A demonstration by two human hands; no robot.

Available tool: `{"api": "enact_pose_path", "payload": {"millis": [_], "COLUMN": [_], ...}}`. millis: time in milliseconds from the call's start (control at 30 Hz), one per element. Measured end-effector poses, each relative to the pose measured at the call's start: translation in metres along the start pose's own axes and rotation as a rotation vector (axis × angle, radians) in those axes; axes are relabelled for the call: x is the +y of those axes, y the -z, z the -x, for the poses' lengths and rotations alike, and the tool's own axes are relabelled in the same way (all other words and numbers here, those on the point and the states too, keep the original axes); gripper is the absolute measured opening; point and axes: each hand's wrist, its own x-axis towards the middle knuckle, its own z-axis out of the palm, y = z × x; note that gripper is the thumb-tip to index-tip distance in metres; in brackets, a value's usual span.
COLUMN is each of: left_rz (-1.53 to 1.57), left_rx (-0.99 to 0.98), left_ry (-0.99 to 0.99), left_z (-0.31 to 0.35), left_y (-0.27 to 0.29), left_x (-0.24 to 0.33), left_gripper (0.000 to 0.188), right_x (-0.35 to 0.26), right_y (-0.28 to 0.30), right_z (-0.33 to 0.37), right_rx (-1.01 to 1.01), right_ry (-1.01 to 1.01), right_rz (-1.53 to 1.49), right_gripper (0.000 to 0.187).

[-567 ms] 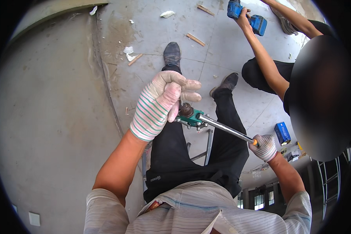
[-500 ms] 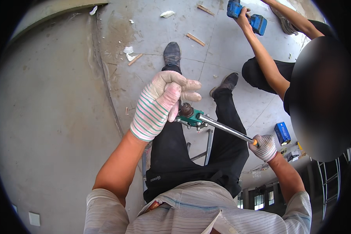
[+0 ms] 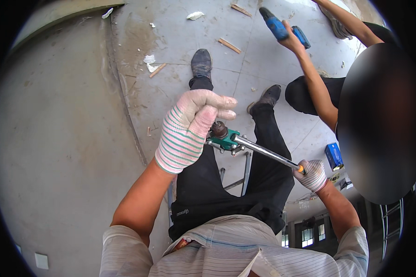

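Observation:
A long-armed hand riveter [image 3: 222,137] with a green jointed head, a brown nose and a chrome arm lies across the space above my thighs. My right hand [image 3: 313,175], in a striped knit glove, is closed around the yellow-orange end of that arm. My left hand [image 3: 192,122], in a white-and-green striped glove with pinkish stains, is right at the nose. Its thumb and index finger press together, and the other fingers are bent. Whatever it pinches is too small or hidden to name. The left hand covers the tool's far left side.
At the right a co-worker crouches, holding a blue cordless drill [image 3: 278,28]. Below lies a blue box [image 3: 334,156]. Metal legs [image 3: 246,174] show between my thighs. Wood strips [image 3: 229,45] and white scraps [image 3: 195,15] litter the floor. A grey wall [image 3: 64,115] rises on the left.
My left fingers have shifted slightly at the riveter's nose, and the right hand keeps its grip. The co-worker's drill has swung round, its front end now pointing to the upper left.

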Motion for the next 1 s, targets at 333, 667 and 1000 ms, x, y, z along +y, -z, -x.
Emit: {"api": "enact_pose_path", "payload": {"millis": [333,667,1000], "left_rz": [-0.59,-0.624,-0.808], "left_rx": [-0.161,0.016,-0.192], "left_ry": [-0.045,0.135,0.391], "left_z": [0.015,0.0,0.015], "left_y": [0.011,0.071,0.169], "left_x": [0.004,-0.033,-0.145], "left_gripper": [0.027,0.037,0.051], "right_x": [0.001,-0.008,0.026], "right_y": [0.007,0.008,-0.023], "right_z": [-0.003,-0.021,-0.054], "right_rx": [0.005,0.014,0.01], "right_ry": [0.001,-0.049,-0.337], "right_rz": [0.016,0.013,-0.054], "right_gripper": [0.024,0.024,0.029]}}
